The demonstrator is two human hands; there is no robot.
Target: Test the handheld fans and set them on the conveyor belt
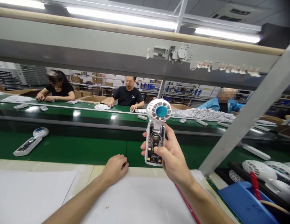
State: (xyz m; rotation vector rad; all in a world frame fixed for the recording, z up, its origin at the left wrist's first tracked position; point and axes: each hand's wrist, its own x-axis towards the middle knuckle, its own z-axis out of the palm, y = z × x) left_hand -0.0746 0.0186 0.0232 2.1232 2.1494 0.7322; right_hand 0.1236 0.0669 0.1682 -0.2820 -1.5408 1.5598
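The right hand (pixel 173 155) grasps a handheld fan (pixel 156 132) upright in front of the green belt (pixel 88 146), fingers wrapped behind the handle and thumb pressed on the bare circuit board (pixel 156 144). The left hand (pixel 116 169) rests at the worktable's (pixel 95 171) edge, loosely curled and relaxed, with nothing seen in it. A 2nd fan (pixel 31 141) lies on the belt to the left, its board also uncovered. With only 1 hand around the handle, a slack or slipping hold could drop the fan onto the belt or table, and the round head, set on a narrow neck, looks the likeliest part to suffer. The thumb could smear or press the exposed components, since no cover shields them on that face. If the belt runs, the 2nd fan could be carried off or knocked; whether it moves, I cannot tell. As for writing, a small pale print on the black shirt (pixel 123 96) of the middle co-worker across the belt is too small to read, as are any marks on the board; no brand or label is legible on either fan.
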